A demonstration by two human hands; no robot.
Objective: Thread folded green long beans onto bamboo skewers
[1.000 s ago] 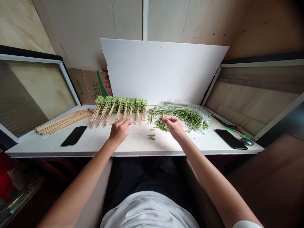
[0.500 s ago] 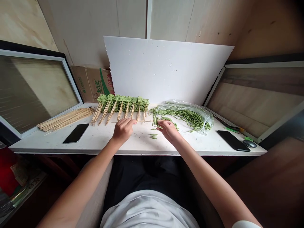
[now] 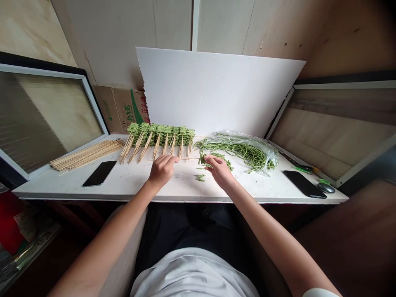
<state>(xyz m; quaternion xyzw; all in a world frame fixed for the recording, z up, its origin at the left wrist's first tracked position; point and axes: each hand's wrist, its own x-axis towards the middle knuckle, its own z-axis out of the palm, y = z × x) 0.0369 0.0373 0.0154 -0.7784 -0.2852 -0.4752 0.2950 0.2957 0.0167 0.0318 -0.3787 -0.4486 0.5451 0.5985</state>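
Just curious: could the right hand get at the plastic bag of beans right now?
Probably yes. The right hand is close to the clear plastic bag, and only some loose cut bean pieces lie between them.

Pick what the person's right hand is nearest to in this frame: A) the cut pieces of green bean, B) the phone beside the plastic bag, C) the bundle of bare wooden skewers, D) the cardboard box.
A. The right hand sits right at the cut pieces of green bean, on the table between the skewered row and the plastic bag.
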